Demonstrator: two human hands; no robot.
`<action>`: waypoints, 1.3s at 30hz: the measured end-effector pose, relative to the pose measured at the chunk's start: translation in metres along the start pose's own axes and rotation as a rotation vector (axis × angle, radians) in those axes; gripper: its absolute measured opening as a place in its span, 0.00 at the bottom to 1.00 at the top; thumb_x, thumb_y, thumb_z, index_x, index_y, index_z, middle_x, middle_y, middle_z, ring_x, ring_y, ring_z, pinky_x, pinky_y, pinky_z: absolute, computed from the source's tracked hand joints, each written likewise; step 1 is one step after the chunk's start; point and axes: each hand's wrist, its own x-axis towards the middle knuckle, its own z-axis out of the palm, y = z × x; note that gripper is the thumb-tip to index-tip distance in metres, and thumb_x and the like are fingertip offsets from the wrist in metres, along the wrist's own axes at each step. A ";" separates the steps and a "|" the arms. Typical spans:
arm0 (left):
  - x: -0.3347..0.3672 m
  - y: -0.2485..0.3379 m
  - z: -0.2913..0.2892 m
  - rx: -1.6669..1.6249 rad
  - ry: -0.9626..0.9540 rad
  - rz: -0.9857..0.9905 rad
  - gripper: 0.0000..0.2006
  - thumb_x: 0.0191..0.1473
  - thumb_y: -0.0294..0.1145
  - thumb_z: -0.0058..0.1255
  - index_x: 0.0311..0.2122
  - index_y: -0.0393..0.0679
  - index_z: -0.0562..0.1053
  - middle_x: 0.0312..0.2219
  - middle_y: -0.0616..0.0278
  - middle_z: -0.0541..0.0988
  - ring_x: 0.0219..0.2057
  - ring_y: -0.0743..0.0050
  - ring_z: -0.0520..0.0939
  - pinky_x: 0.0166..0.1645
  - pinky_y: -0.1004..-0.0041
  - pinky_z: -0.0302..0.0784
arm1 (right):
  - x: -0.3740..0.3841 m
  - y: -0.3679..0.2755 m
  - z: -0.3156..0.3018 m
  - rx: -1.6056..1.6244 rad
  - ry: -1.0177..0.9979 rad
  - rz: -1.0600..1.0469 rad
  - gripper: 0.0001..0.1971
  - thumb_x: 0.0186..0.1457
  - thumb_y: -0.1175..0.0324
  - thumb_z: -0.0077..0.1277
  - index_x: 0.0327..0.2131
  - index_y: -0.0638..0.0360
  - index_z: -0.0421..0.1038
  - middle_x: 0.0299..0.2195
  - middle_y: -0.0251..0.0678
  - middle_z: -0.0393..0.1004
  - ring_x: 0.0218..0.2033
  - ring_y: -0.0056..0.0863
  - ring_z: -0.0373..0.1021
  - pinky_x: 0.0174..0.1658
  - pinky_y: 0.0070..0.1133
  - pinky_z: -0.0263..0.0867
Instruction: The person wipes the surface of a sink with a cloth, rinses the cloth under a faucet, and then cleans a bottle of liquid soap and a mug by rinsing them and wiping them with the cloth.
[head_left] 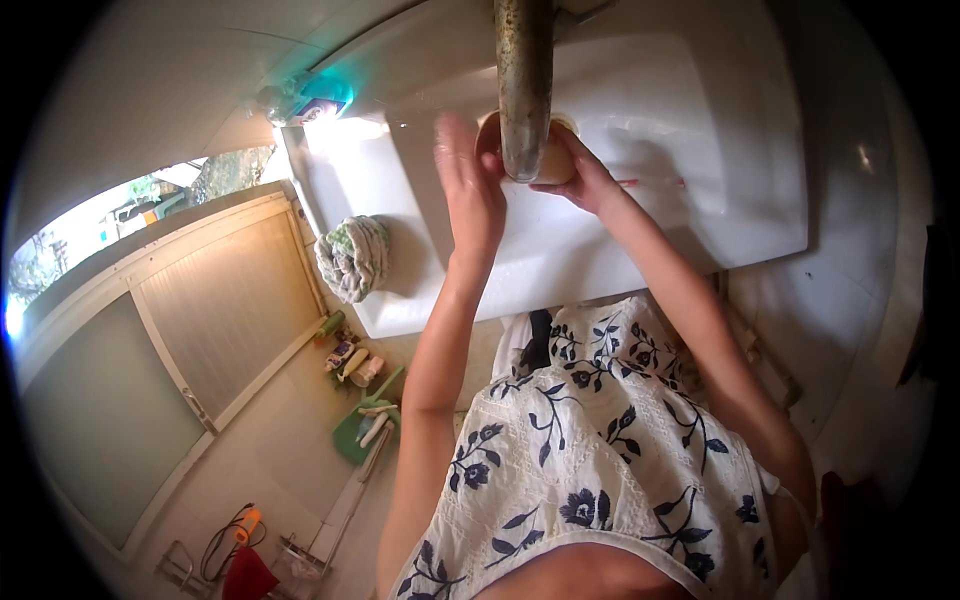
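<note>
Beneath the tap, my right hand (pixel 582 180) is closed around the side of a small round bowl (pixel 555 162), pale inside with a brownish edge. The worn metal tap (pixel 525 85) hides the middle of the bowl. My left hand (pixel 465 165) is at the bowl's left side, its fingers stretched upward and blurred by motion. Its thumb lies close to the bowl's rim; whether it touches cannot be told. Both hands are over the white sink (pixel 650 90).
A green and white twisted cloth (pixel 355 257) lies on the sink's left ledge. Behind it stands a teal bottle (pixel 325 95). To the lower left are several bottles (pixel 355 365), a green dustpan (pixel 362 432) and a panelled door (pixel 220 290). Thin red marks (pixel 628 183) show in the basin.
</note>
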 end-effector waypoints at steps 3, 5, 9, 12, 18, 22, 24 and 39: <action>-0.013 0.011 -0.020 -0.171 -0.700 0.236 0.21 0.51 0.40 0.34 0.44 0.34 0.61 0.45 0.43 0.61 0.47 0.50 0.61 0.50 0.66 0.58 | 0.003 -0.003 -0.016 -0.108 0.087 -0.131 0.26 0.41 0.42 0.41 0.43 0.43 0.59 0.37 0.29 0.63 0.41 0.27 0.61 0.35 0.28 0.63; 0.010 -0.009 -0.015 -0.190 -0.944 0.033 0.21 0.51 0.39 0.33 0.48 0.38 0.58 0.46 0.47 0.61 0.49 0.52 0.61 0.51 0.68 0.56 | -0.005 -0.007 -0.018 -0.129 0.131 -0.113 0.25 0.42 0.44 0.40 0.42 0.44 0.59 0.37 0.29 0.64 0.40 0.25 0.62 0.36 0.27 0.62; 0.027 -0.010 0.011 -0.022 -1.042 0.037 0.15 0.49 0.32 0.35 0.44 0.43 0.63 0.41 0.51 0.67 0.43 0.56 0.67 0.46 0.70 0.62 | 0.004 -0.004 -0.007 -0.201 0.183 -0.154 0.24 0.44 0.46 0.39 0.43 0.47 0.59 0.38 0.30 0.64 0.39 0.24 0.63 0.37 0.25 0.62; 0.023 -0.020 0.039 -0.025 -0.898 0.321 0.12 0.44 0.26 0.38 0.37 0.41 0.67 0.33 0.52 0.70 0.34 0.58 0.71 0.39 0.67 0.65 | 0.010 -0.007 -0.008 -0.180 0.101 -0.219 0.22 0.46 0.49 0.40 0.42 0.49 0.60 0.37 0.30 0.65 0.38 0.22 0.64 0.36 0.22 0.64; 0.028 -0.011 0.024 -0.364 -0.760 0.710 0.14 0.45 0.27 0.38 0.40 0.42 0.61 0.35 0.57 0.68 0.37 0.65 0.68 0.40 0.70 0.66 | 0.009 -0.017 -0.007 -0.370 0.123 -0.219 0.18 0.45 0.53 0.42 0.37 0.53 0.64 0.35 0.30 0.67 0.36 0.18 0.65 0.31 0.18 0.65; 0.043 -0.010 0.036 -0.113 -1.025 0.727 0.15 0.43 0.27 0.39 0.41 0.43 0.62 0.37 0.58 0.67 0.39 0.66 0.67 0.44 0.69 0.62 | 0.018 0.007 -0.001 -0.002 0.152 -0.255 0.18 0.45 0.53 0.42 0.37 0.53 0.64 0.33 0.30 0.68 0.35 0.18 0.65 0.31 0.19 0.65; 0.041 -0.007 0.039 0.003 -1.226 0.447 0.15 0.43 0.28 0.38 0.41 0.42 0.62 0.37 0.56 0.66 0.40 0.64 0.66 0.44 0.68 0.61 | 0.026 0.001 -0.009 0.048 0.178 -0.263 0.18 0.47 0.56 0.38 0.39 0.56 0.62 0.36 0.32 0.66 0.36 0.22 0.64 0.42 0.22 0.59; 0.033 0.002 0.061 -0.153 -0.994 0.545 0.09 0.42 0.29 0.34 0.31 0.42 0.64 0.29 0.55 0.68 0.30 0.62 0.69 0.37 0.70 0.65 | 0.064 0.002 -0.047 -0.120 -0.077 -0.637 0.17 0.47 0.61 0.38 0.38 0.62 0.62 0.34 0.36 0.67 0.36 0.28 0.64 0.43 0.22 0.59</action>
